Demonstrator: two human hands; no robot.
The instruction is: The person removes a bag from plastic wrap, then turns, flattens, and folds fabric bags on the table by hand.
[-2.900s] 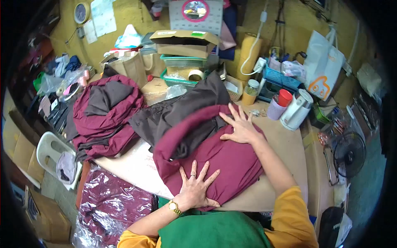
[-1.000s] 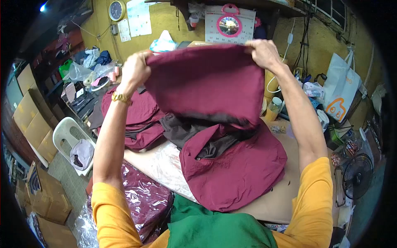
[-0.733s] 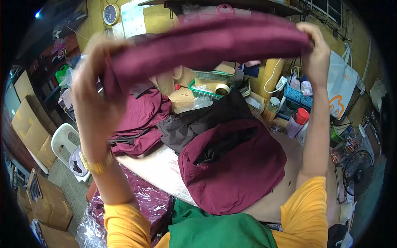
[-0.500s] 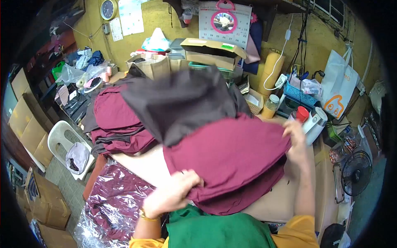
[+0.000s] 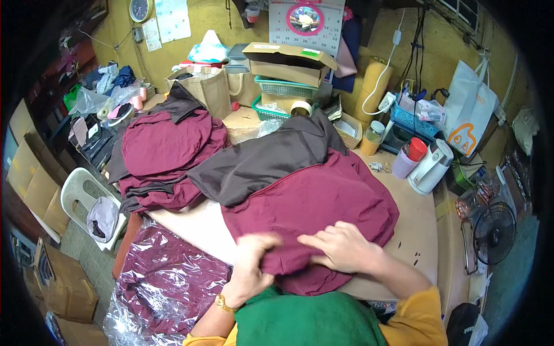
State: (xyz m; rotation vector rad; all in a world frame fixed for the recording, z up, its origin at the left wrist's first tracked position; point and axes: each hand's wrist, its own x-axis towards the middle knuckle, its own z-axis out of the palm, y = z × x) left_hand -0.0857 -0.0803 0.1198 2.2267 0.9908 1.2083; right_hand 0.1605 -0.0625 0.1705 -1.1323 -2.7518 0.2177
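Observation:
A maroon and dark grey garment [image 5: 311,202] lies spread on the table, its dark part toward the back left and its maroon part toward me. Layers of maroon cloth show below its near edge. My left hand [image 5: 252,265] is closed on the maroon cloth at the near left edge, its fingers slightly blurred. Just to the right, my right hand [image 5: 340,248] has its fingers bent on the same near edge, gripping the cloth. A pile of similar maroon and dark garments [image 5: 167,144] sits at the left on the table.
Plastic-wrapped maroon cloth [image 5: 167,277] lies at the lower left, beside a white chair [image 5: 86,196]. Green baskets [image 5: 285,86] and a cardboard box [image 5: 288,60] stand at the back. A kettle [image 5: 430,167], red cup [image 5: 416,149] and jar [image 5: 372,137] are at the right, near a fan [image 5: 494,232].
The garment was lifted high, swung and laid down over the maroon cloth on the table. My right hand has moved left along the near edge, closer to my left hand.

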